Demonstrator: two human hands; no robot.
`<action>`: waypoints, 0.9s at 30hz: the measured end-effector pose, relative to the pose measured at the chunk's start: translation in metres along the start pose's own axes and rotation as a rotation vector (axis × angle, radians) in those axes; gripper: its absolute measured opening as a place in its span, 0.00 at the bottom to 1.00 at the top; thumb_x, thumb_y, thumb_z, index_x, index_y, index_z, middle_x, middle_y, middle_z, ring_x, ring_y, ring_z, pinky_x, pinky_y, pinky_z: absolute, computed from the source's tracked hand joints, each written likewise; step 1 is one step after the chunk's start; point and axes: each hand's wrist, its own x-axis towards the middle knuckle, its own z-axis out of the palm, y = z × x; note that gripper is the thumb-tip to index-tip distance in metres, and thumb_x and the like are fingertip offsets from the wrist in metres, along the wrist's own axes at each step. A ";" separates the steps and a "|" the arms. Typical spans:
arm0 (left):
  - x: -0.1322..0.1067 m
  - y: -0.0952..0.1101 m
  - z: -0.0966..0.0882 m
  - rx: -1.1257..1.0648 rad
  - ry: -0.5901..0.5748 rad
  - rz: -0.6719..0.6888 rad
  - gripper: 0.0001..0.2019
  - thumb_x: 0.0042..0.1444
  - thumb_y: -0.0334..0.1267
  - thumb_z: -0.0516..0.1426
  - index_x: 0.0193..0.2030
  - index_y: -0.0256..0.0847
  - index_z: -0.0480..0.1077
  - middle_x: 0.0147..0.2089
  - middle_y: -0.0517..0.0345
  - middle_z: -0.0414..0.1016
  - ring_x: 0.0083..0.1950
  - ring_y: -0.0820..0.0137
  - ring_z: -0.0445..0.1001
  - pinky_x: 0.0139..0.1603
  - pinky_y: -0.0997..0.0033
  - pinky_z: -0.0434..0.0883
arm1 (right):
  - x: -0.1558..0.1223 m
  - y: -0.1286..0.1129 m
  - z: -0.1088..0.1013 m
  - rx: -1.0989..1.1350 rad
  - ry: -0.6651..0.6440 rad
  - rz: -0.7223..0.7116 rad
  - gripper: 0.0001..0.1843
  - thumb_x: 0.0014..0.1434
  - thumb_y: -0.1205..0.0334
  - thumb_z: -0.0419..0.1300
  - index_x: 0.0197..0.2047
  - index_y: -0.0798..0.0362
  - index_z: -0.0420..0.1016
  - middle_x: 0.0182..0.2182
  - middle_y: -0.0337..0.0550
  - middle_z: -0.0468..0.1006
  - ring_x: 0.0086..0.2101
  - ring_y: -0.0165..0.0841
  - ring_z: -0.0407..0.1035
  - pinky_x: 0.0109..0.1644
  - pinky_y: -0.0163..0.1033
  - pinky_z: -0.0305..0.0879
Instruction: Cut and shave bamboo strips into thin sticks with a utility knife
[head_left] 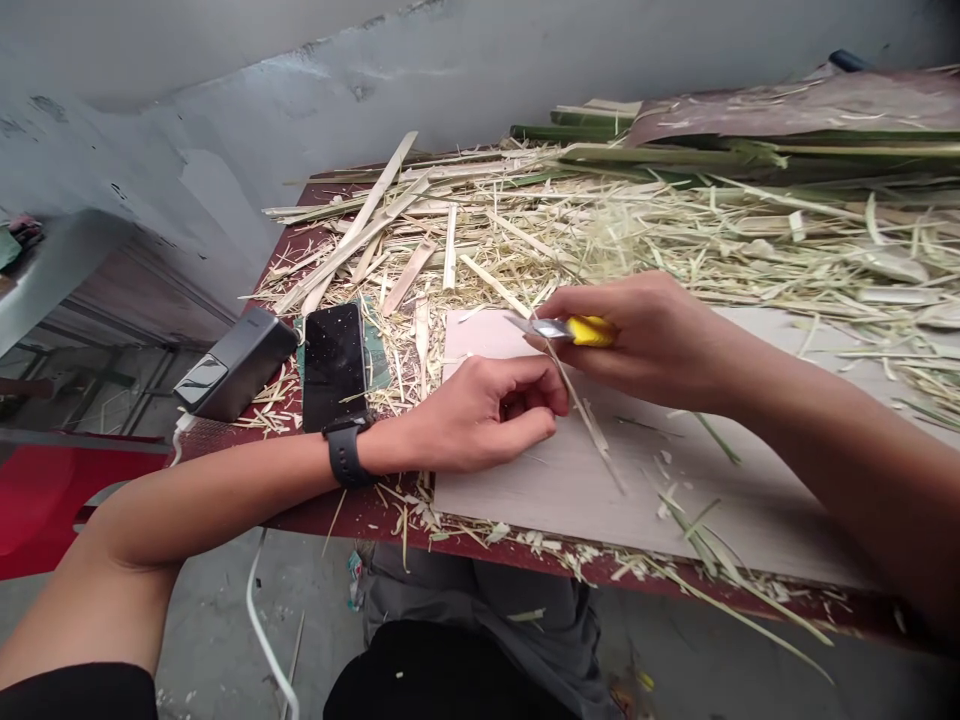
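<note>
My right hand [645, 335] grips a yellow-handled utility knife [592, 331], its metal blade pointing left. A thin pale strip [596, 430], which looks like split bamboo, slants under the blade and down across a light board [495, 500]. Just left of that strip, my left hand [495, 415] is loosely curled, fingertips close to the strip, with nothing visible between thumb and fingers. Whether those fingertips touch the strip I cannot tell. A black watch is on the left wrist.
Shavings and pale strips [450, 245] cover the back of the dark red table. Left of the board lie a black phone [334, 360] and a grey box-shaped device [238, 365]. Green-edged stalks [675, 155] lie along the back right. A white cable [262, 620] hangs below the edge.
</note>
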 end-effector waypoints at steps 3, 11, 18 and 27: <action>0.000 0.002 -0.001 -0.007 -0.008 -0.016 0.02 0.58 0.29 0.57 0.36 0.39 0.68 0.27 0.66 0.65 0.28 0.77 0.63 0.30 0.74 0.62 | 0.000 0.001 0.001 -0.041 -0.060 -0.013 0.04 0.62 0.63 0.59 0.39 0.49 0.76 0.20 0.36 0.69 0.21 0.30 0.59 0.31 0.41 0.53; 0.002 0.003 0.000 -0.004 -0.008 -0.035 0.01 0.58 0.30 0.57 0.37 0.39 0.69 0.27 0.67 0.64 0.28 0.78 0.63 0.30 0.75 0.62 | 0.000 0.000 0.001 -0.034 -0.071 0.019 0.03 0.62 0.63 0.59 0.38 0.46 0.75 0.20 0.37 0.69 0.22 0.34 0.62 0.32 0.43 0.54; 0.001 0.002 0.001 0.041 0.050 -0.063 0.03 0.59 0.30 0.57 0.40 0.37 0.72 0.35 0.59 0.74 0.27 0.79 0.64 0.29 0.76 0.64 | 0.001 0.000 -0.001 0.006 -0.062 0.014 0.04 0.60 0.61 0.59 0.36 0.46 0.76 0.20 0.37 0.69 0.23 0.33 0.61 0.32 0.42 0.54; -0.002 0.001 -0.004 0.410 -0.021 0.103 0.11 0.64 0.25 0.56 0.47 0.34 0.78 0.46 0.49 0.80 0.35 0.74 0.74 0.40 0.71 0.73 | -0.001 0.002 0.000 -0.008 0.029 0.020 0.05 0.64 0.59 0.62 0.36 0.48 0.76 0.21 0.37 0.70 0.22 0.31 0.60 0.32 0.42 0.54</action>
